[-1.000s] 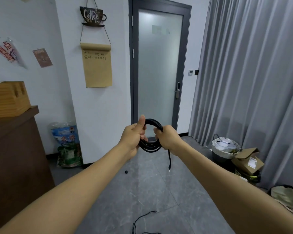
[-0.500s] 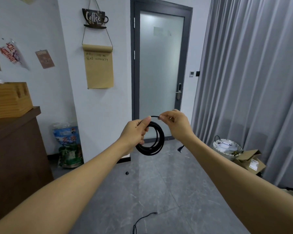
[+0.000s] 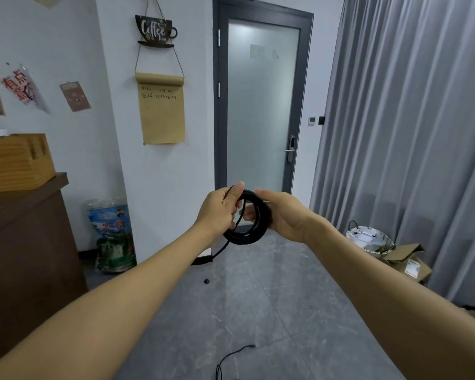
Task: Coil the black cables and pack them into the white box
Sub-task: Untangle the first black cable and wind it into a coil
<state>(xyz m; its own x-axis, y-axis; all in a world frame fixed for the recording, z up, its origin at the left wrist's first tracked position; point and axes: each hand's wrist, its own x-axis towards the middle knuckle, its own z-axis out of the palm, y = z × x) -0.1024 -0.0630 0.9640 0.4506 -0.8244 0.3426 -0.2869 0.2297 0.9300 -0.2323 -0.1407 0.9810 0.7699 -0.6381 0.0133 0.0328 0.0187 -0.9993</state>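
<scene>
Fingers of left hand (image 3: 217, 211) and right hand (image 3: 281, 215) curled round black cable coil (image 3: 248, 229), held mid-air before door. Loose tail hung at 7 o'clock. Second cable (image 3: 231, 357) lay uncoiled on floor. White box unseen; packing not begun.

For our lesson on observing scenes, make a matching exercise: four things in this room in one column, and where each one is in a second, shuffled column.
Things:
1. black cable coil
2. second black cable
3. paper scroll
4. wooden block

Places:
A. hanging on the wall
B. on the brown counter
C. held between both hands
D. lying on the floor

Pairs: 1-C, 2-D, 3-A, 4-B
</scene>
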